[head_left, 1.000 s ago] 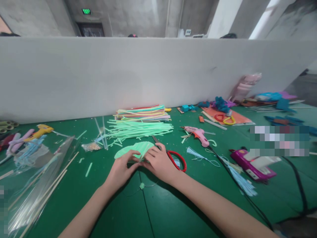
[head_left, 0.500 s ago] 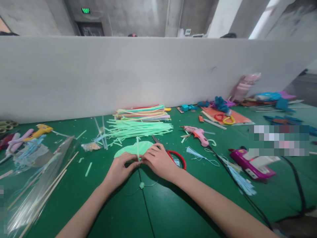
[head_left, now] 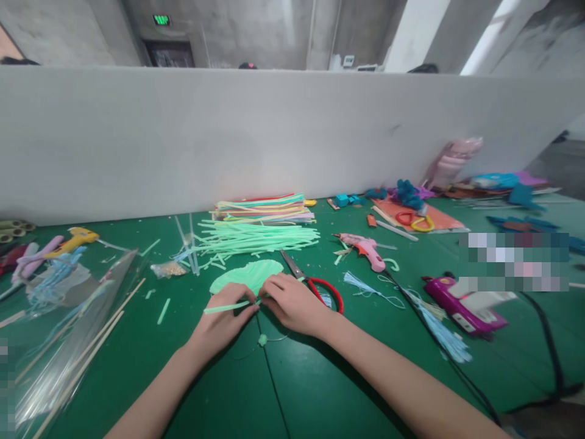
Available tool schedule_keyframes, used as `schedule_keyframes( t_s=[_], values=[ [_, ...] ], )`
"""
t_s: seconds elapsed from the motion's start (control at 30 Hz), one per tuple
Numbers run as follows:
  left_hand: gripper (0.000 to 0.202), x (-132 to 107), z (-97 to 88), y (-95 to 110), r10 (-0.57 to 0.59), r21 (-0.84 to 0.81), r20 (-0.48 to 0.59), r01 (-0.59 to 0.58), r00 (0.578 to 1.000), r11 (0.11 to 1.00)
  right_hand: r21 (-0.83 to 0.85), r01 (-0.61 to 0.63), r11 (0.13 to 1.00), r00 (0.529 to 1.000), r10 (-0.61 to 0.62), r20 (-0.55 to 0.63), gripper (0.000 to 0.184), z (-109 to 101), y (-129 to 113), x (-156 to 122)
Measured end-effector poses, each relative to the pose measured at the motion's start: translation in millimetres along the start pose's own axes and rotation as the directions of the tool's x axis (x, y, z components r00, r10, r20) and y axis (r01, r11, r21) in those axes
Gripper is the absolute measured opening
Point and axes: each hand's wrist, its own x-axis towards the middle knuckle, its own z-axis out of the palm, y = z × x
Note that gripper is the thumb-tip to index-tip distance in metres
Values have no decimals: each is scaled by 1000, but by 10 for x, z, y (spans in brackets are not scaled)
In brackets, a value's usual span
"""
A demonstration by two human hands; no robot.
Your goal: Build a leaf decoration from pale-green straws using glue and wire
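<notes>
Between the fingertips of my left hand (head_left: 228, 311) and my right hand (head_left: 286, 300) is a light green strip (head_left: 225, 308). Its long free end lies leftward across my left hand, while the pinched end is mostly hidden by the fingers. Just beyond my hands lies a light green fan-shaped piece (head_left: 247, 274), partly covered by them. Red-handled scissors (head_left: 326, 291) rest right beside my right hand, blades pointing away to the left. Below my fingertips, a small green ornament (head_left: 262, 340) with thin cord lies on the table.
A pile of green strips (head_left: 258, 236) lies ahead, with multicoloured strips (head_left: 265, 208) behind it. A pink glue gun (head_left: 365, 249) and a purple device (head_left: 466, 310) with black cables are on the right. Clear plastic sheeting (head_left: 77, 347), wooden sticks and a yellow glue gun (head_left: 82, 236) lie left.
The green strip's free end has swung from upright down to the left, over my left hand. Both hands stay in nearly the same place, fingertips together.
</notes>
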Motion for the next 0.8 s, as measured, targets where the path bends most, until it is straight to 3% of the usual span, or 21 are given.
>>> schedule_keyframes(
  t_s=[0.1, 0.33, 0.53, 0.8],
  values=[
    [5, 0, 9, 11, 21, 25, -11, -21, 1000, 999, 6, 28, 1000, 1000, -28, -4, 16, 25, 13, 0],
    [6, -13, 6, 16, -46, -61, -10, 46, 999, 997, 19, 11, 1000, 999, -10, -48, 15, 52, 28, 9],
    [6, 16, -30, -21, -34, -79, 6, 34, 999, 996, 130, 20, 991, 992, -4, -124, 9, 26, 15, 31],
    [8, 10, -71, -90, 11, -112, 3, -11, 1000, 994, 210, -76, 975, 997, 77, 4, 8, 39, 26, 51]
  ],
)
